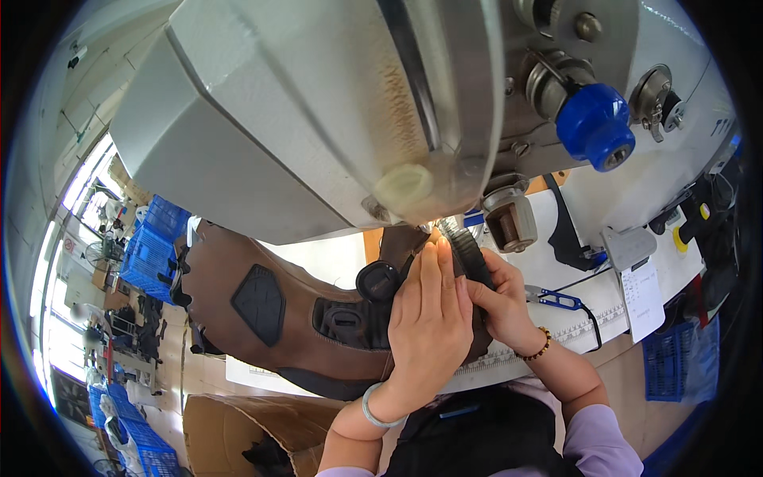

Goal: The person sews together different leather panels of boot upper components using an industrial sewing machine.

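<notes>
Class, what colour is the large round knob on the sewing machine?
The knob is blue, best seen in the head view.

The left hand (pixel 429 322) lies flat on the brown workpiece (pixel 299 306), fingertips near the grey sewing machine (pixel 254 127). The right hand (pixel 502 304) grips a black ribbed edge (pixel 466 253).

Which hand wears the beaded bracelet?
The right hand: dark beads circle its wrist, whereas the left hand has a smooth pale bangle.

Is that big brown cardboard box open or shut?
Open: the brown cardboard box has no cover over its mouth, and dark material shows inside.
</notes>
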Tool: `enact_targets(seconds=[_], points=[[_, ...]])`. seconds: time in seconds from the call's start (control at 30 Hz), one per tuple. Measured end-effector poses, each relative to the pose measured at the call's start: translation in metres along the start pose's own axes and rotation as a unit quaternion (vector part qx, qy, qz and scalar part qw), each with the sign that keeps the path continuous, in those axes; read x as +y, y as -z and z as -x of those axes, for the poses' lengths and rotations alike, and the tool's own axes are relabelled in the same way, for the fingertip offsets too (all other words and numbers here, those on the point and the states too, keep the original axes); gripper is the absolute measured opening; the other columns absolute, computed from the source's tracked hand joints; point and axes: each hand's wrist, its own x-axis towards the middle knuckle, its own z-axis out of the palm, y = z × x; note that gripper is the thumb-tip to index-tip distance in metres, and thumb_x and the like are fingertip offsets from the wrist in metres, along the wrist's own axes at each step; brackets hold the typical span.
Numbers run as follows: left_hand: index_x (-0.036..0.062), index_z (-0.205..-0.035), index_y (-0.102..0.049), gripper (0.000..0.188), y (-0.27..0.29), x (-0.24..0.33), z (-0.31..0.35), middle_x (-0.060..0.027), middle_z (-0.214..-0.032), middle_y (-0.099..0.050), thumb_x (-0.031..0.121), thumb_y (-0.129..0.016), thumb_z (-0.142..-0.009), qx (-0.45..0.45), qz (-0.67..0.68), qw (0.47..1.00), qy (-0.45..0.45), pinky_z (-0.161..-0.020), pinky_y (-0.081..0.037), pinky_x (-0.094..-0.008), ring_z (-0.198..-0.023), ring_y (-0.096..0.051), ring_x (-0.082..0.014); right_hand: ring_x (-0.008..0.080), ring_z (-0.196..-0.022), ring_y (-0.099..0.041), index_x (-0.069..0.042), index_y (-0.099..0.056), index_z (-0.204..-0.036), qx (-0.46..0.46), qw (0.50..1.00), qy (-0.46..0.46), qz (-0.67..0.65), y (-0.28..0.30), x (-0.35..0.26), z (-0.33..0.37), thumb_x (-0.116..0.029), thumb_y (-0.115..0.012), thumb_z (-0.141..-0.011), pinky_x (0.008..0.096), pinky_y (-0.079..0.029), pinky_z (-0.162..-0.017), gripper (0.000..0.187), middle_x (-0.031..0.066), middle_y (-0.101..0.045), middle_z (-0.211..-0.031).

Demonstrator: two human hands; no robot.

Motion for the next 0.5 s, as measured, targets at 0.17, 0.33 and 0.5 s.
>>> enact_targets(seconds=[0.17,0.33,0.5], points=[[-0.0094,-0.118,-0.049,0.043,-0.002,-0.007,0.0,-0.0172,-0.113,-0.053,0.012,-0.056,-0.082,0.001,-0.008,1.0,-0.019,-0.081,-0.045,-0.0302,-0.098,-0.055,-0.0253,0.0051,-0.082,-0.052,0.001,-0.054,-0.106,0.013,0.999,0.003,0.033,-0.002,-0.005,0.001,-0.006,-0.061,-0.083,0.02,-0.044,-0.072,0.025,0.0014,-0.06,-0.092],[-0.0096,-0.118,-0.048,0.044,0.004,-0.016,-0.002,-0.0176,-0.111,-0.053,0.013,-0.057,-0.082,-0.015,0.005,0.999,-0.049,-0.081,-0.045,-0.0306,-0.098,-0.055,-0.0248,0.0052,-0.083,-0.052,0.002,-0.052,-0.11,-0.104,0.96,-0.059,0.254,0.011,-0.012,0.005,-0.011,-0.06,-0.085,0.0207,-0.043,-0.072,0.03,0.0021,-0.06,-0.093],[-0.005,-0.117,-0.052,0.039,0.001,-0.026,-0.002,-0.0157,-0.111,-0.054,0.012,-0.056,-0.082,0.012,0.06,0.996,-0.062,-0.081,-0.046,-0.0312,-0.097,-0.055,-0.0258,0.0051,-0.086,-0.051,0.002,-0.051,-0.11,-0.012,0.986,0.027,0.162,-0.013,0.005,0.014,-0.011,-0.057,-0.087,0.0216,-0.043,-0.073,0.027,0.0029,-0.06,-0.096]])
